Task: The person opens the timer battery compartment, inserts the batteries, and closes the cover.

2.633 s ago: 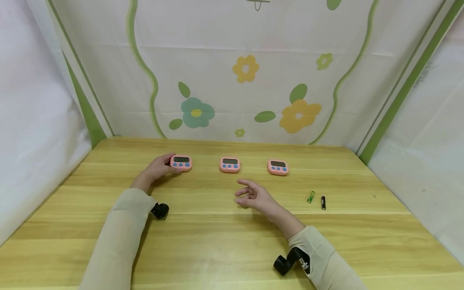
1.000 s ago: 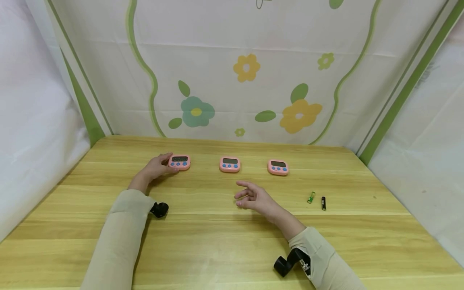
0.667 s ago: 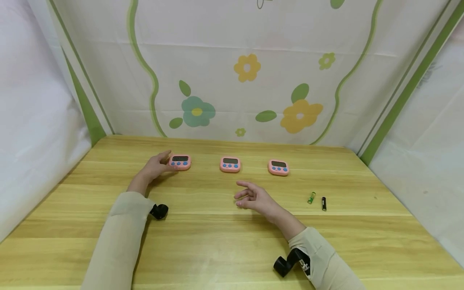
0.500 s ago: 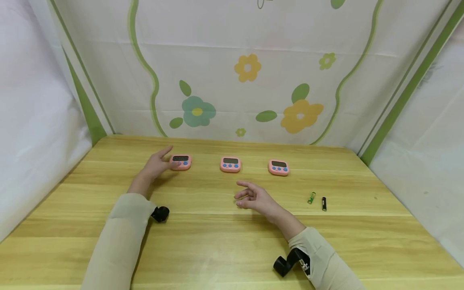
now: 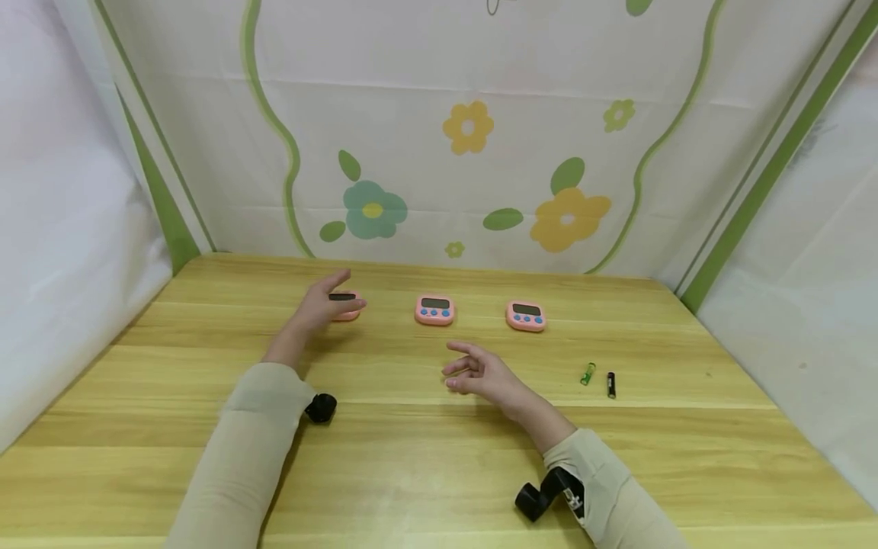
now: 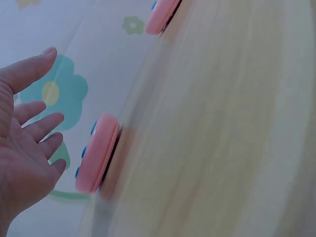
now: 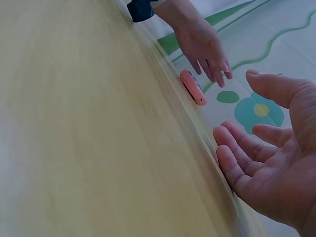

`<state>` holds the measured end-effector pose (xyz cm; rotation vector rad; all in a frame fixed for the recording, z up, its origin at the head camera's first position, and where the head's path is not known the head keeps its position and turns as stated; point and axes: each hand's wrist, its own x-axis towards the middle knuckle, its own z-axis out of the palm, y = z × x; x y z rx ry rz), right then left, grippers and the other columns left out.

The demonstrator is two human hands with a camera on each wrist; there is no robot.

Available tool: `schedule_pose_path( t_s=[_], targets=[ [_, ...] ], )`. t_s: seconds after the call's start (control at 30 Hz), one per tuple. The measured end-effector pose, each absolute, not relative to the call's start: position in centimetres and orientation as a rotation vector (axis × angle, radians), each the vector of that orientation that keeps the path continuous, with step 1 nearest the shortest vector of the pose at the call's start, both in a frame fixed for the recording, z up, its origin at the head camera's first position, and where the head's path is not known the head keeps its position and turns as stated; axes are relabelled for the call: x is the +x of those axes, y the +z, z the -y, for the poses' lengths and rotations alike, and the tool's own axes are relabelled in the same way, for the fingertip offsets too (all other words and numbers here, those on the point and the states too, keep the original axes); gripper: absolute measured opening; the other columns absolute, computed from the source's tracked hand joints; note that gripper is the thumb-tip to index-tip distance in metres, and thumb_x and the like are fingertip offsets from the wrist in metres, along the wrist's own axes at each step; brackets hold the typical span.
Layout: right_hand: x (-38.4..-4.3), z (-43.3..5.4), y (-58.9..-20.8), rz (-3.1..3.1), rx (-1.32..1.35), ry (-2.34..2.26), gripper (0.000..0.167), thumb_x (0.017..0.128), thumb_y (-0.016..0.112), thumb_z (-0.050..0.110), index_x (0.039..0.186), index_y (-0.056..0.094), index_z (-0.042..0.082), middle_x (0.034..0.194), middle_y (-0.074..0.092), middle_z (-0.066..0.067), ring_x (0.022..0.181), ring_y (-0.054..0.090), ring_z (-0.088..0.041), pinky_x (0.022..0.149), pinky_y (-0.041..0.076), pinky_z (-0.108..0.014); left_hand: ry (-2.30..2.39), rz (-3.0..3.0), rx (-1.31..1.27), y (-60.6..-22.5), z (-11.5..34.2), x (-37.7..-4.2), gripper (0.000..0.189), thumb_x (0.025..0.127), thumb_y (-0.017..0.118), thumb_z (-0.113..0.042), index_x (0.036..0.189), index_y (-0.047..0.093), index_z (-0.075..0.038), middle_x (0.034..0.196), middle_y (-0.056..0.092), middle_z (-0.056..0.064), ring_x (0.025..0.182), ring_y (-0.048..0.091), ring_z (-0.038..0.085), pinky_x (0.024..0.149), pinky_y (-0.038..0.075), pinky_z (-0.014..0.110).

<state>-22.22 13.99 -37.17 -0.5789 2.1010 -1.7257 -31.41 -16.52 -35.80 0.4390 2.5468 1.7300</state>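
Note:
My left hand point(image 5: 319, 306) hovers over the leftmost pink digital timer point(image 5: 348, 314), covering part of it in the head view. In the left wrist view its fingers are spread and hold nothing, with that pink timer point(image 6: 98, 154) lying apart from them on the table. A second pink timer point(image 5: 435, 311) with a dark screen and blue buttons lies in the middle, and a third pink timer point(image 5: 526, 316) to its right. My right hand point(image 5: 488, 377) is held in front of the middle timer, fingers loosely bent and holding nothing.
A green battery point(image 5: 588, 374) and a black battery point(image 5: 611, 385) lie on the wooden table point(image 5: 411, 473), right of my right hand. Behind the table's far edge hangs a white curtain point(image 5: 411, 152) printed with flowers.
My left hand has let go of the leftmost timer, lifted and moved right over it. That timer's display showed digits earlier. My right hand has stayed in place.

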Motion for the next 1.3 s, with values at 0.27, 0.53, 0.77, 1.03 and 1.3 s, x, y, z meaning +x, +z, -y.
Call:
schedule_pose_path(
  t_s=[0.27,0.53,0.77,1.03,1.3],
  targets=[
    [-22.4,-14.2,-37.3,-2.094,-0.564,-1.739,0.063,0.081,0.060,0.009,0.133,0.026,-0.001,0.106,0.050,-0.023,0.089,0.055,-0.031,0.073,0.047,-0.033,1.719,-2.560,0.443,-35.6,13.3,-31.4,0.077,0.077,0.065,-0.026,0.138,0.020,-0.011,0.139,0.023,0.005,0.102,0.042,0.032,0.087,0.038,0.041],
    [-22.3,-14.2,-37.3,-2.087,-0.554,-1.744,0.063,0.081,0.060,0.009,0.133,0.026,-0.001,0.106,0.050,-0.024,0.089,0.054,-0.032,0.073,0.047,-0.033,1.725,-2.519,0.436,-35.6,10.3,-31.8,0.076,0.077,0.066,-0.025,0.137,0.022,-0.011,0.139,0.023,0.004,0.127,0.012,0.022,0.101,0.015,0.043],
    [-22.4,-14.1,-37.2,-2.084,-0.545,-1.742,0.063,0.081,0.060,0.010,0.133,0.025,-0.001,0.106,0.050,-0.025,0.090,0.054,-0.033,0.073,0.047,-0.034,1.720,-2.495,0.429,-36.7,8.6,-32.7,0.077,0.076,0.066,-0.022,0.137,0.022,-0.009,0.138,0.025,0.005,0.125,0.019,0.026,0.100,0.021,0.040],
    [-22.5,-14.0,-37.3,-2.082,-0.537,-1.738,0.062,0.082,0.059,0.009,0.133,0.025,0.000,0.106,0.051,-0.023,0.090,0.054,-0.033,0.074,0.047,-0.034,1.682,-2.493,0.452,-37.9,7.7,-33.5,0.076,0.075,0.067,-0.025,0.136,0.026,-0.007,0.136,0.029,0.008,0.123,0.024,0.025,0.098,0.025,0.039],
    [-22.5,-14.1,-37.3,-2.078,-0.529,-1.738,0.061,0.083,0.056,0.005,0.134,0.023,-0.001,0.106,0.050,-0.025,0.092,0.053,-0.036,0.074,0.047,-0.036,1.690,-2.479,0.457,-38.7,7.2,-33.8,0.076,0.075,0.068,-0.023,0.135,0.026,-0.005,0.135,0.031,0.009,0.123,0.024,0.024,0.099,0.023,0.039]
  ],
)
